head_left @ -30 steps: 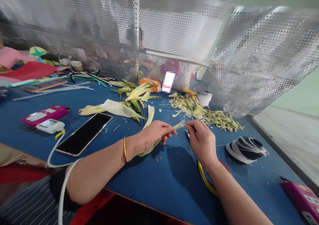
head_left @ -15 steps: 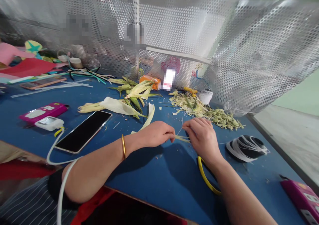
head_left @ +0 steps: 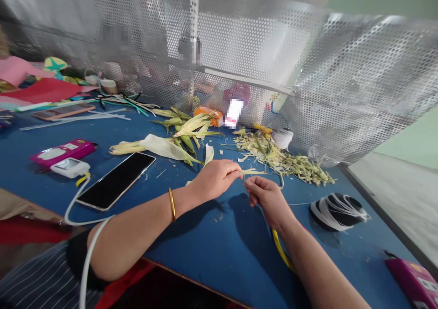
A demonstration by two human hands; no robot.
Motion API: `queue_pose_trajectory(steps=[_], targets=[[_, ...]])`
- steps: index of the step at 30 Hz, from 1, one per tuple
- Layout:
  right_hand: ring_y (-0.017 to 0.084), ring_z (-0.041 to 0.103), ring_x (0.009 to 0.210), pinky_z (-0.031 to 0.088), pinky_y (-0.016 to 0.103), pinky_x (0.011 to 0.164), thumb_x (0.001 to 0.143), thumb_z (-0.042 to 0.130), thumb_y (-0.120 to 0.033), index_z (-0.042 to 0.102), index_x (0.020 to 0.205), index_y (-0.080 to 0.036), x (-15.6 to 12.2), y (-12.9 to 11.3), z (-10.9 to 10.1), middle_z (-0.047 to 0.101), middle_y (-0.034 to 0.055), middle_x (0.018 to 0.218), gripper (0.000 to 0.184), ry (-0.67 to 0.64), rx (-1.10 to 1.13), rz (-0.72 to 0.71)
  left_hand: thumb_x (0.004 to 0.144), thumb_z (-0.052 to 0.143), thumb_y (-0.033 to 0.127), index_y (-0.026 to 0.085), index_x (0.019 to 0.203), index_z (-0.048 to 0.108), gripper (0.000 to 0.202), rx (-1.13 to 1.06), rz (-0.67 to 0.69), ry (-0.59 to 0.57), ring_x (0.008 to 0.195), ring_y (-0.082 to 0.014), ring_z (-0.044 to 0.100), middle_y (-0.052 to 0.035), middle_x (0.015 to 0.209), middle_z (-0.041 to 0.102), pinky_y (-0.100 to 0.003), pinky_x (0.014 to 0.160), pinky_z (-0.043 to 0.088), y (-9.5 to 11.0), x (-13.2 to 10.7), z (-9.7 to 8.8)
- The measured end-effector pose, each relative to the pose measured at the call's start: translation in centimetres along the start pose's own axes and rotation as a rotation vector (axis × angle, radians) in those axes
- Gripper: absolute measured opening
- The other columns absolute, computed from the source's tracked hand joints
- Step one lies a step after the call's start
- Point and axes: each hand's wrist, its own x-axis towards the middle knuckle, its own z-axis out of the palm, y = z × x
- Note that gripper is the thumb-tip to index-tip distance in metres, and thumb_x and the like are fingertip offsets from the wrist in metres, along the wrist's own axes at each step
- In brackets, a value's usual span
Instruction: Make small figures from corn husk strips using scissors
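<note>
My left hand (head_left: 219,177) is closed in a pinch on thin pale corn husk strips (head_left: 255,172), whose loose ends point right. Just beside it, my right hand (head_left: 268,198) is closed with thumb and finger together, seemingly on a fine white thread. That thread (head_left: 297,204) runs from behind the right hand to a black spool wound with white thread (head_left: 337,212). Under my right forearm lies a yellow curved band (head_left: 281,252), partly hidden. A wide pale husk piece (head_left: 208,154) rests behind my left hand.
Corn husks (head_left: 167,150) lie on the blue table (head_left: 212,272), with a heap of husk shreds (head_left: 262,149) and small knotted pieces (head_left: 313,171) behind my right hand. A black phone (head_left: 116,181), white cable (head_left: 73,201) and magenta devices (head_left: 63,151) flank my arms. Perforated sheeting (head_left: 246,39) stands behind.
My right hand has turned and dropped slightly, its fingers now curled near my left fingertips. The husk strips now extend behind it instead of toward its fingers. My left hand has risen a little.
</note>
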Motion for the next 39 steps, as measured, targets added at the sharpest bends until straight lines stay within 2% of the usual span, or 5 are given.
queue_pose_trajectory(steps=[9, 20, 24, 31, 39], targets=[[0.016, 0.055, 0.068, 0.040, 0.027, 0.064, 0.092, 0.049, -0.026, 0.055, 0.075, -0.022, -1.6, -0.4, 0.9, 0.059, 0.0021, 0.075, 0.018, 0.117, -0.661, -0.552, 0.091, 0.053, 0.028, 0.021, 0.087, 0.072, 0.021, 0.045, 0.000, 0.073, 0.083, -0.0177, 0.063, -0.0046, 0.088, 0.072, -0.025, 0.075, 0.042, -1.1, 0.0, 0.7], [0.015, 0.059, 0.067, 0.037, 0.025, 0.058, 0.096, 0.043, -0.019, 0.062, 0.088, -0.020, -2.2, -0.3, 1.1, 0.063, 0.0048, 0.082, 0.020, 0.101, -0.995, -0.743, 0.091, 0.052, 0.027, 0.020, 0.085, 0.070, 0.020, 0.024, -0.024, 0.041, 0.082, -0.0166, 0.063, -0.0034, 0.086, 0.071, -0.024, 0.074, 0.041, -1.2, -0.1, 1.0], [0.014, 0.055, 0.060, 0.034, 0.026, 0.055, 0.097, 0.041, -0.019, 0.065, 0.089, -0.020, -2.5, -1.1, 0.6, 0.064, 0.0055, 0.080, 0.025, 0.129, -1.106, -0.833, 0.091, 0.051, 0.027, 0.019, 0.083, 0.070, 0.022, 0.120, 0.043, -0.104, 0.083, -0.0189, 0.061, -0.0056, 0.085, 0.070, -0.026, 0.074, 0.040, -1.2, -0.3, 1.0], [0.014, 0.051, 0.061, 0.036, 0.026, 0.058, 0.086, 0.056, -0.030, 0.062, 0.071, -0.021, -0.9, -2.5, -1.8, 0.057, -0.0002, 0.065, 0.019, 0.035, -0.594, -0.464, 0.087, 0.057, 0.019, 0.021, 0.079, 0.071, 0.017, -0.068, 0.175, -0.353, 0.079, -0.0158, 0.062, -0.0030, 0.082, 0.071, -0.023, 0.075, 0.041, -0.4, 0.0, 0.2], [0.006, 0.033, 0.045, 0.022, 0.022, 0.044, 0.061, 0.081, -0.044, 0.061, 0.066, -0.017, -0.6, -1.5, -0.6, 0.047, -0.0055, 0.054, 0.034, -0.122, 0.215, 0.144, 0.090, 0.055, 0.025, 0.019, 0.086, 0.071, 0.017, -0.096, 0.083, -0.128, 0.078, -0.0142, 0.063, -0.0027, 0.082, 0.069, -0.022, 0.074, 0.043, 0.0, 0.0, -0.1]])
